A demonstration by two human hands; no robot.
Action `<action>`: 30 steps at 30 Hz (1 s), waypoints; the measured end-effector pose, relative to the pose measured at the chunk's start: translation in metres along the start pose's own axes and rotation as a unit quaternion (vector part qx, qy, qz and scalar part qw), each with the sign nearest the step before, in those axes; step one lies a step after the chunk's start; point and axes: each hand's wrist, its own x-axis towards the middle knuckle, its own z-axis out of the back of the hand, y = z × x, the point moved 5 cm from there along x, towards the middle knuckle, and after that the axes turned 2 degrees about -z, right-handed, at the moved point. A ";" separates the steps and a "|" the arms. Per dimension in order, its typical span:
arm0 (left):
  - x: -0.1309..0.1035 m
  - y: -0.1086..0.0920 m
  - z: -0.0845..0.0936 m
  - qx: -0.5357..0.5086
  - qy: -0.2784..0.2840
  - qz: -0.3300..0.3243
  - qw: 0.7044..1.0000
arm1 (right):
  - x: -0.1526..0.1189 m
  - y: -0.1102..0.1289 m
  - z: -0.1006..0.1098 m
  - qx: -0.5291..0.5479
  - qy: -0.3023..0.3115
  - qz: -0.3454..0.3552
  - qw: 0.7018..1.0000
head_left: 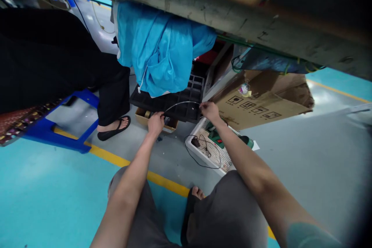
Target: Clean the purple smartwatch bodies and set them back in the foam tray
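Note:
A thin, light-coloured strip (pixel 181 103) arches between my two hands, above a black compartment tray (pixel 151 102) under the bench. My left hand (pixel 156 123) is closed on the strip's left end, over a small cardboard box (pixel 141 117) with items inside. At the other end my right hand (pixel 209 111) pinches the strip near the tray's right corner. Whether the strip is wire or flat band is too small to tell. Blue cloth (pixel 165 54) hangs above the tray and hides its back part.
A white crate (pixel 193 149) holds a green tool and a black cable. Behind it stands a large cardboard box (pixel 247 110). The bench edge (pixel 186 7) crosses overhead. At left are a blue stool (pixel 66 143) and a person's leg (pixel 114 93).

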 end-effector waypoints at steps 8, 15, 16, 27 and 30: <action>0.007 0.005 -0.006 0.003 0.010 0.017 1.000 | -0.005 -0.031 -0.050 0.047 0.016 -0.044 0.998; 0.013 0.025 0.018 0.018 0.006 0.029 0.999 | -0.001 -0.045 -0.056 0.068 0.006 -0.043 0.997; 0.012 0.025 0.017 0.021 0.012 0.023 0.999 | -0.001 -0.045 -0.056 0.070 0.005 -0.041 0.997; -0.002 -0.018 -0.042 0.042 0.099 -0.030 0.994 | 0.000 -0.053 -0.057 0.041 0.019 -0.033 0.998; 0.000 -0.025 -0.045 0.048 0.093 -0.026 0.994 | 0.001 -0.056 -0.056 0.030 0.027 -0.031 0.999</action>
